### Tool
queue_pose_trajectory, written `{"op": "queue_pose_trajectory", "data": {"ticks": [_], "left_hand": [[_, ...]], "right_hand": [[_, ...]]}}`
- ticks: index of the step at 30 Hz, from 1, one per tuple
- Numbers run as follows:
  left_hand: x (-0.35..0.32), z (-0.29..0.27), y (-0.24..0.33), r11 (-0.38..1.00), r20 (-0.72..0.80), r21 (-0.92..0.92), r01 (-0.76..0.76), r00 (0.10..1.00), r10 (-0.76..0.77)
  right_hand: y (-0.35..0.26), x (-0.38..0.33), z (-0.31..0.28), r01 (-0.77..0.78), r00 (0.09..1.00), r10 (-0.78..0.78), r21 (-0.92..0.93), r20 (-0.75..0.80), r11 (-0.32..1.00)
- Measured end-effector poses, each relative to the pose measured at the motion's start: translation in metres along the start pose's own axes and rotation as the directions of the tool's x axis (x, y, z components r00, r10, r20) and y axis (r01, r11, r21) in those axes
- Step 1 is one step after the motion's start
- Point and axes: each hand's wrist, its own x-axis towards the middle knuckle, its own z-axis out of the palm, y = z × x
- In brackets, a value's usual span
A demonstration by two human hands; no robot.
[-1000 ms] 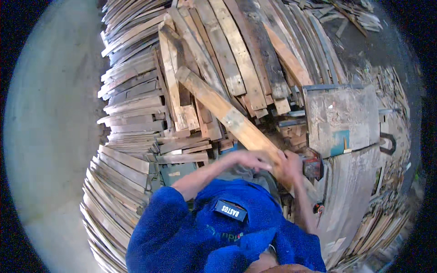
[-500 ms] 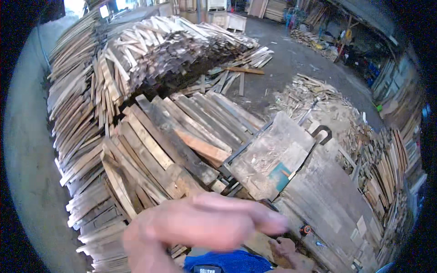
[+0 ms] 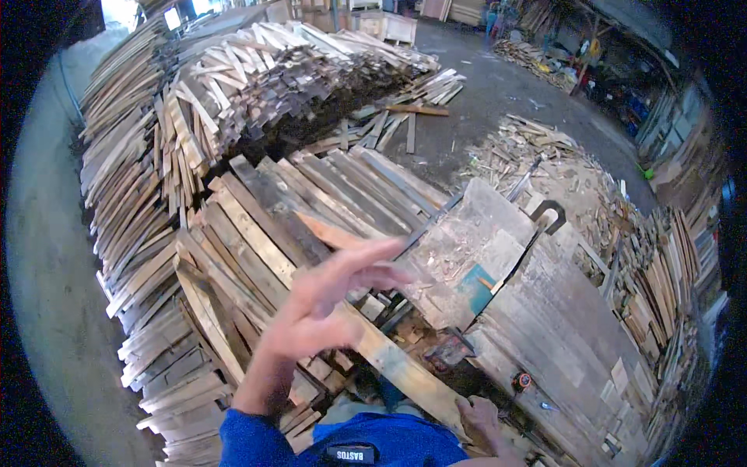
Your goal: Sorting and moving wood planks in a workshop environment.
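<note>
My left hand [image 3: 323, 300], slightly blurred, is raised over the middle of the scene with fingers apart and nothing in it. A long pale wooden plank [image 3: 397, 366] runs diagonally below it, in front of my body. My right hand [image 3: 478, 416] is closed around the near right end of that plank. The plank's far end passes behind my left hand, beside a row of other boards [image 3: 249, 233]. To the right is a worn wooden worktable [image 3: 560, 311] with a narrow slot and a teal patch [image 3: 475, 288].
A black hooked metal piece [image 3: 549, 215] stands on the table. An orange and black round object [image 3: 522, 380] lies at its near edge. Sawdust and offcuts [image 3: 552, 159] are heaped beyond. Tall stacks of slats [image 3: 303, 78] fill the far left.
My left hand has drawn away from close in front of the camera, moving up in view, and its fingers have spread. The plank shows more fully, with my right hand still on it.
</note>
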Motion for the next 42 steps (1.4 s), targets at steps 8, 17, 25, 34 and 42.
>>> {"op": "queue_pose_trajectory", "data": {"ticks": [8, 17, 25, 34, 42], "left_hand": [[-0.252, -0.079, -0.202, 0.675, -0.729, -0.290, 0.678, 0.300, -0.615], [-0.471, -0.141, -0.330, 0.262, -0.783, -0.462, 0.847, -0.250, -0.570], [-0.445, -0.204, -0.425, 0.445, -0.831, -0.395, 0.804, -0.107, -0.545], [-0.420, -0.265, -0.513, 0.754, -0.695, -0.648, -0.105, -0.323, -0.642], [-0.385, -0.276, -0.534, 0.803, -0.640, -0.572, -0.165, -0.522, -0.563]], "right_hand": [[-0.047, 0.053, 0.038, 0.268, 0.960, -0.281, 0.260, 0.013, 0.928], [-0.384, 0.228, 0.027, 0.753, 0.655, -0.709, 0.309, -0.262, 0.581], [-0.421, 0.159, 0.103, 0.697, 0.502, -0.822, 0.437, 0.268, 0.568], [-0.102, 0.141, 0.226, 0.269, 0.770, -0.336, 0.201, 0.543, 0.942], [-0.017, 0.122, 0.183, -0.209, 0.859, 0.066, 0.230, 0.508, 0.950]]}}
